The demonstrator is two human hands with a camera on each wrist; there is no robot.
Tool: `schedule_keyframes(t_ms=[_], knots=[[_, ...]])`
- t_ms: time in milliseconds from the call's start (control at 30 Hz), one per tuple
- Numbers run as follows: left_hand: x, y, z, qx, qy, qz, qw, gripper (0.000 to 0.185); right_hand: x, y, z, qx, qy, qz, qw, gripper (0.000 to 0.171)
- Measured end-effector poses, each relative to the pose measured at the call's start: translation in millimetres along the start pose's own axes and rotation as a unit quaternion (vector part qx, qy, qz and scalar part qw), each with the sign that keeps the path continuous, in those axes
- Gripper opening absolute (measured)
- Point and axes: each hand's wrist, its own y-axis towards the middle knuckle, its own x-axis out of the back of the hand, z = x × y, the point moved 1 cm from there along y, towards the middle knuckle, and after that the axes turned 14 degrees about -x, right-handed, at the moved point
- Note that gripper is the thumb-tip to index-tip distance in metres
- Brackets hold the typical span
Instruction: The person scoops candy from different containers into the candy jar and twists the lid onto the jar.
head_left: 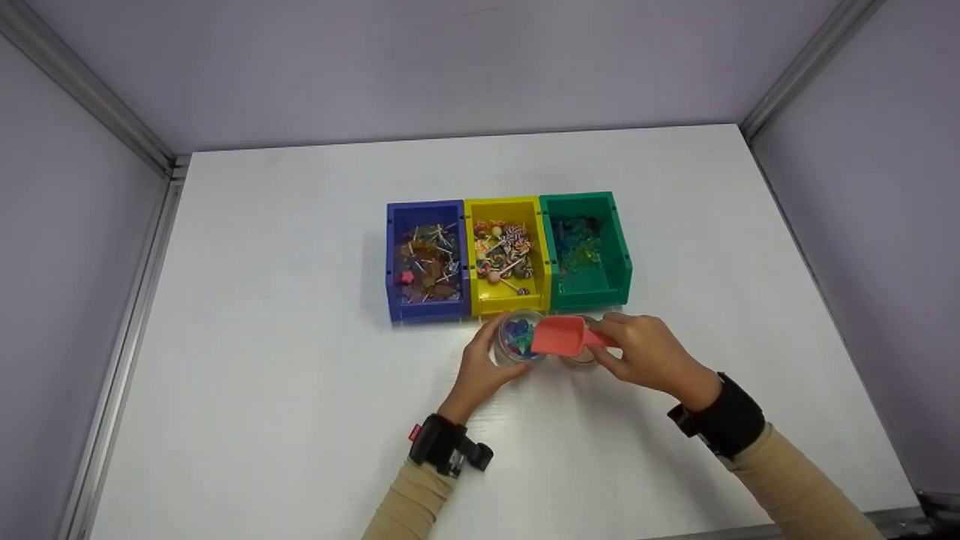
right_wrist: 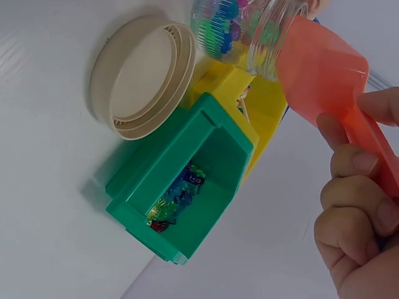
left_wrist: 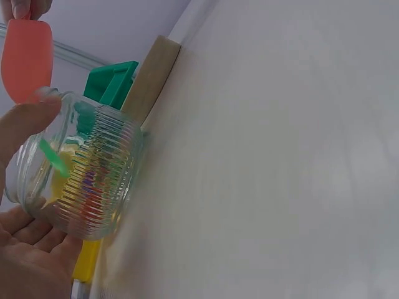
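My left hand (head_left: pixel 480 365) grips a clear ribbed glass jar (left_wrist: pixel 93 168), thumb on one side and fingers on the other. Small coloured translucent pieces lie inside the jar, and a green one (left_wrist: pixel 54 158) shows blurred near its mouth. The handle of a coral-red scoop (head_left: pixel 559 335) is pinched in my right hand (head_left: pixel 646 351). At the jar's mouth the scoop's blade tilts down, and no pieces are visible on it. In the right wrist view, a beige round lid (right_wrist: pixel 143 78) lies on the table beside the jar, partly hidden under the scoop in the head view.
Behind the jar three bins stand joined in a row: a blue bin (head_left: pixel 427 311) and a yellow bin (head_left: pixel 510 304) with small lollipop-like pieces, and a green bin (head_left: pixel 589 281) with translucent coloured pieces. The white table (head_left: pixel 285 337) has pale walls on three sides.
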Motion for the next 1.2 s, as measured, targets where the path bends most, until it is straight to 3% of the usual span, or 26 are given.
schedule_keyframes(t_ms=[200, 633, 1033, 1200], knots=[[-1.2, 0.3, -0.1, -0.003, -0.002, -0.005, 1.0, 0.083, 1.7, 0.5, 1.1, -0.007, -0.002, 0.009, 1.0, 0.021], [1.7, -0.3, -2.4, -0.024, 0.034, 0.016, 0.999, 0.083, 0.0, -1.2, 0.0, -0.023, 0.0, 0.008, 1.0, 0.021], [0.0, -0.8, -3.1, -0.009, 0.011, 0.008, 0.9999, 0.087, 0.2, -2.0, -1.1, -0.03, 0.005, 0.006, 1.0, 0.022], [2.0, -0.2, -6.1, -0.003, 0.023, 0.015, 0.9996, 0.087, 0.8, -2.5, -1.2, -0.035, 0.009, 0.012, 0.999, 0.022]])
